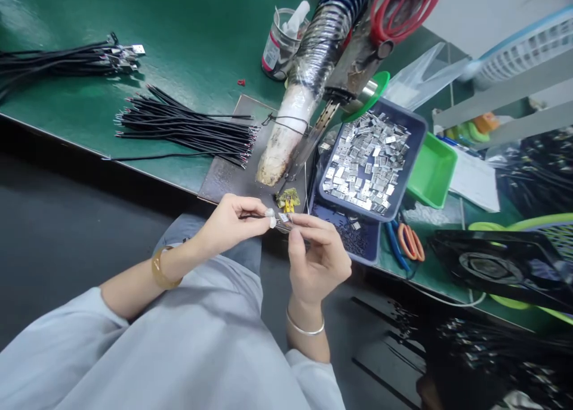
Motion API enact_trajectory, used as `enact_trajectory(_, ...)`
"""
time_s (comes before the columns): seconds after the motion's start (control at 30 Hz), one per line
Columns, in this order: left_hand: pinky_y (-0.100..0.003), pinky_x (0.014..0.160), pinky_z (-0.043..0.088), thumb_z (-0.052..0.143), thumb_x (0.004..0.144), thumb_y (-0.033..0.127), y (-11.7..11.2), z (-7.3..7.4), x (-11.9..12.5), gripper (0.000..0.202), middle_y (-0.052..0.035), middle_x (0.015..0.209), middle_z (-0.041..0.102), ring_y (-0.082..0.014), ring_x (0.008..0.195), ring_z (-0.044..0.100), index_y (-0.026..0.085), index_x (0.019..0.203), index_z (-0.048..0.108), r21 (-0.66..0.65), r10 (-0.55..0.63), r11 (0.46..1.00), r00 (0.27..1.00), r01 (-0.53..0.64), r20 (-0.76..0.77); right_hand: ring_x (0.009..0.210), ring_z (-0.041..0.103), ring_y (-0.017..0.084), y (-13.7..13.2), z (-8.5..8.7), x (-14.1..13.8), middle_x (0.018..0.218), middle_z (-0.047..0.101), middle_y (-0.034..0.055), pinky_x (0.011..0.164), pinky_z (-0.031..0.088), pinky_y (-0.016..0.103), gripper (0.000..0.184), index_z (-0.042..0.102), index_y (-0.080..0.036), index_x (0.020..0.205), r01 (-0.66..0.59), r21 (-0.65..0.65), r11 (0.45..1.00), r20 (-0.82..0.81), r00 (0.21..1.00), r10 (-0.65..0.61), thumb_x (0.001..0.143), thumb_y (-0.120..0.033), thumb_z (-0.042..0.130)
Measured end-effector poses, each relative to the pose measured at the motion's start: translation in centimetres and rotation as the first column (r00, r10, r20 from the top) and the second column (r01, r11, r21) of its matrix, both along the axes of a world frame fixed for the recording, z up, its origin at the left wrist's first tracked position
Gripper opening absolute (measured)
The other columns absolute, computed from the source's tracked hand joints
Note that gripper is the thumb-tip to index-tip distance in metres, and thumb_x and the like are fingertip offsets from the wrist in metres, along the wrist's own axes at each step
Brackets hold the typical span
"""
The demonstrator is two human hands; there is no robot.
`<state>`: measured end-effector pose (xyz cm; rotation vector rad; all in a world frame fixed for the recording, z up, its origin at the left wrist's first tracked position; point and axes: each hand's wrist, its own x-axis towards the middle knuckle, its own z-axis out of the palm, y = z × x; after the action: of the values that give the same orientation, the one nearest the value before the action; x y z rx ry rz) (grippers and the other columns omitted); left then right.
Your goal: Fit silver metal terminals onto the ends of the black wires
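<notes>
My left hand (233, 219) is closed in a pinch around a thin black cable (253, 216), its fingertips taped white. My right hand (316, 258) pinches a small silver metal connector shell (283, 219) at the cable's end. Both hands meet just below the dark work plate (233, 174), in front of the wrapped suction hose (290, 123). A small yellow fixture (287, 200) sits just above the fingertips.
A blue tray (414, 138) of several silver metal shells lies to the right, a green tray (432, 171) beyond it. Bundles of black cables (188, 126) lie on the green table (188, 34). Orange-handled scissors (409, 242), a jar (280, 43) and a fan (492, 267) stand nearby.
</notes>
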<state>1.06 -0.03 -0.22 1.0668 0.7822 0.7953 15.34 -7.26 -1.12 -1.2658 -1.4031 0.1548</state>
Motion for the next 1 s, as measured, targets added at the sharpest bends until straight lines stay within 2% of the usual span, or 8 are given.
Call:
enact_trajectory(0.13,-0.019,0.053,0.034,0.068,0.064,0.019,0.3,0.0,-0.3,0.009,0.0008,0.057,0.059,-0.0071,0.055,0.045,0.011,0.062,0.069,-0.004,-0.105,0.994,0.992,0.105,-0.063,0.078,0.077,0.015,0.2,0.2,0.3,0.093,0.077,0.0014,0.071,0.065,0.026,0.010,0.063,-0.021,0.087,-0.131,-0.139,0.982,-0.198,0.975,0.102,0.092,-0.013,0.065)
enact_trajectory(0.23,-0.020,0.054,0.037,0.068,0.067,0.020,0.5,0.0,-0.4,0.010,0.0002,0.058,0.061,-0.0081,0.055,0.048,0.011,0.063,0.070,0.008,-0.122,0.992,0.991,0.123,-0.049,0.080,0.077,0.013,0.4,0.1,0.4,0.094,0.078,0.0007,0.072,0.065,0.024,0.010,0.063,-0.021,0.088,-0.110,-0.119,0.987,-0.244,0.967,0.079,0.093,-0.013,0.065)
enact_trajectory(0.37,-0.022,0.061,0.045,0.070,0.071,0.025,0.8,0.2,-0.4,0.014,-0.0032,0.065,0.067,-0.0115,0.062,0.055,0.012,0.065,0.072,0.037,-0.049,0.998,0.999,0.050,-0.021,0.095,0.077,0.016,0.4,-0.5,0.4,0.100,0.078,0.0024,0.083,0.065,0.030,0.012,0.065,-0.022,0.092,0.013,-0.050,0.999,-0.070,0.997,-0.016,0.090,-0.010,0.067)
enact_trajectory(0.47,-0.021,0.056,0.039,0.069,0.072,0.028,1.0,0.2,-0.4,0.018,-0.0030,0.063,0.063,-0.0108,0.060,0.050,0.011,0.066,0.073,0.073,-0.013,0.997,0.998,0.018,-0.067,0.093,0.077,0.017,0.5,-0.7,0.4,0.100,0.079,0.0037,0.082,0.065,0.032,0.015,0.065,-0.022,0.089,0.016,-0.012,1.000,0.127,0.992,-0.014,0.088,-0.008,0.069)
enact_trajectory(0.6,-0.021,0.052,0.033,0.068,0.070,0.029,1.1,0.2,-0.1,0.020,-0.0011,0.058,0.056,-0.0096,0.057,0.043,0.011,0.064,0.073,0.100,0.028,0.995,0.994,-0.018,-0.107,0.089,0.078,0.016,0.9,-0.6,0.4,0.100,0.080,0.0056,0.077,0.065,0.028,0.020,0.062,-0.022,0.088,0.031,0.068,0.997,0.304,0.951,-0.051,0.084,-0.003,0.071)
enact_trajectory(0.8,-0.019,0.048,0.028,0.065,0.071,0.027,1.3,0.4,0.3,0.019,0.0012,0.055,0.050,-0.0066,0.052,0.036,0.011,0.063,0.072,0.127,0.066,0.990,0.992,-0.053,-0.107,0.083,0.078,0.015,1.6,-0.4,0.4,0.094,0.081,0.0069,0.075,0.064,0.024,0.023,0.060,-0.021,0.085,0.034,0.133,0.991,0.417,0.905,-0.087,0.084,0.000,0.070)
enact_trajectory(0.9,-0.018,0.046,0.022,0.064,0.072,0.026,1.4,0.3,0.5,0.021,0.0043,0.050,0.041,-0.0042,0.048,0.027,0.010,0.062,0.071,0.168,0.104,0.982,0.988,-0.085,-0.112,0.081,0.078,0.014,1.9,-0.3,0.3,0.093,0.081,0.0061,0.074,0.064,0.023,0.024,0.060,-0.022,0.085,0.034,0.134,0.990,0.438,0.895,-0.090,0.085,0.000,0.069)
enact_trajectory(1.0,-0.019,0.046,0.022,0.063,0.073,0.026,1.4,0.1,0.6,0.022,0.0039,0.050,0.042,-0.0045,0.048,0.029,0.010,0.063,0.073,0.209,0.139,0.972,0.982,-0.110,-0.131,0.080,0.077,0.013,2.1,-0.3,0.3,0.092,0.081,0.0061,0.074,0.064,0.021,0.024,0.061,-0.022,0.085,0.035,0.137,0.990,0.456,0.885,-0.094,0.084,0.001,0.069)
